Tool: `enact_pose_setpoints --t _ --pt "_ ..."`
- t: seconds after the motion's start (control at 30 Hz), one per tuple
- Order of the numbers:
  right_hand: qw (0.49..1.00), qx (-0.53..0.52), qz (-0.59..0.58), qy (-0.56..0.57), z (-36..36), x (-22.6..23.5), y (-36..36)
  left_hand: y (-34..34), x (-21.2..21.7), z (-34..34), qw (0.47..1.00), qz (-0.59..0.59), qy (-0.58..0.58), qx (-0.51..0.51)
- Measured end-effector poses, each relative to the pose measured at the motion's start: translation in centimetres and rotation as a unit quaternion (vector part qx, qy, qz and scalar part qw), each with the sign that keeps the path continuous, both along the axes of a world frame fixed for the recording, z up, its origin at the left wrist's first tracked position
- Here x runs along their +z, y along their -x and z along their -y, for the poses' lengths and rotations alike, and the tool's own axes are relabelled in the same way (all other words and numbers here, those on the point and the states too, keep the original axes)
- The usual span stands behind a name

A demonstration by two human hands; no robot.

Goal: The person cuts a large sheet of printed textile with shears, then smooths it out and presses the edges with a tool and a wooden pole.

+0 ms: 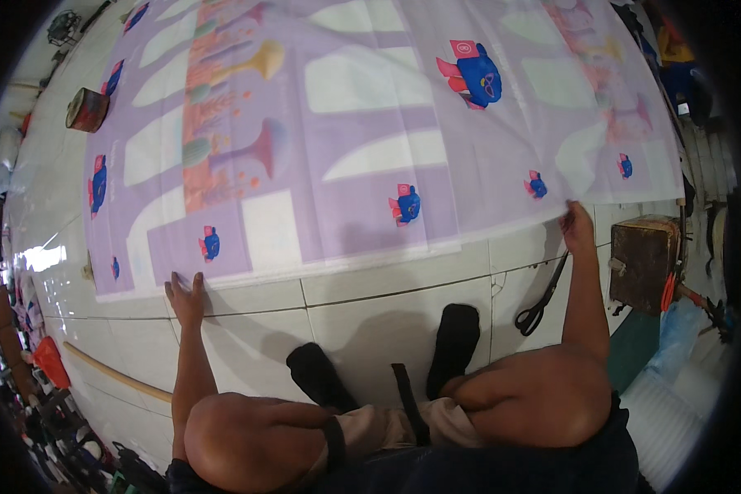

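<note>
A large lilac printed cloth (370, 123) with white shapes and blue-and-red figures lies spread flat on the white tiled floor (370, 288). My left hand (186, 295) rests at the cloth's near edge on the left, fingers pressed flat on the hem. At the near edge on the right, my right hand (576, 224) has its fingers closed on the cloth's border. My feet in black socks (387, 350) stand on the tiles between my arms.
Black scissors (542, 303) lie on the tiles just below my right hand. A dark wooden box (644, 259) stands at the right. A round tin (86, 109) sits at the cloth's far left, and a long wooden stick (115, 375) lies at lower left.
</note>
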State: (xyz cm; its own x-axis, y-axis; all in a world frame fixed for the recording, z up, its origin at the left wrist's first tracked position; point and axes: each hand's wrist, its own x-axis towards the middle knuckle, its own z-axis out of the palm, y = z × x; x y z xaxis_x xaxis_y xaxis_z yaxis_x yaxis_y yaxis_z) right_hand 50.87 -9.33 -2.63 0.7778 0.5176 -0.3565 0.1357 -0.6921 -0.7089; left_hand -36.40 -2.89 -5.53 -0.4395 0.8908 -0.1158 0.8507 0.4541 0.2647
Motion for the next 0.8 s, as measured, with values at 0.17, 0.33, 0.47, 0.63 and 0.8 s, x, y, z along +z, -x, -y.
enact_pose_setpoints --t 0.17,0.33,0.47,0.63,0.8 --pt "1.0 0.006 -0.007 -0.003 0.2 1.7 -1.2 0.6 -0.7 0.2 1.0 -0.001 0.014 -0.014" --pt "1.0 0.01 -0.012 0.017 0.9 -1.1 2.2 1.8 -0.9 0.6 1.0 -0.011 0.011 -0.011" --pt "1.0 0.0 -0.01 0.019 1.1 -1.0 2.5 1.5 -0.8 0.4 0.999 -0.007 0.028 -0.022" --pt "0.967 0.158 0.174 0.096 0.9 -0.9 2.8 1.8 -0.3 0.6 1.0 -0.005 0.013 -0.012" --pt "0.992 0.085 0.073 0.058 2.4 -1.7 2.1 1.1 -0.4 0.7 1.0 0.0 0.019 -0.017"
